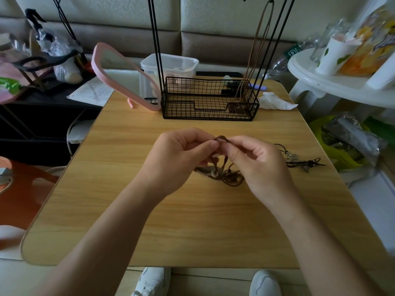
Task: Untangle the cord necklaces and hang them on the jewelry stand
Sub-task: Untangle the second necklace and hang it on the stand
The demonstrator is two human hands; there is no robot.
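Note:
Over the middle of the wooden table (149, 221), my left hand (177, 159) and my right hand (258, 163) pinch the same brown cord necklace (226, 175) between fingertips at its top loop. Its tangled cords and beads hang down onto the table between my hands. A black cord necklace (303, 161) with small pendants lies on the table to the right. The black wire jewelry stand (208, 99) with a basket base stands at the back. One brown cord necklace (254, 56) hangs from the stand's right side into the basket.
A pink-framed mirror (126, 80) leans left of the stand, with a clear plastic box (171, 65) behind it. A crumpled tissue (275, 101) lies right of the stand. A white side table (324, 82) with a cup and bags stands at right; clutter crowds the left.

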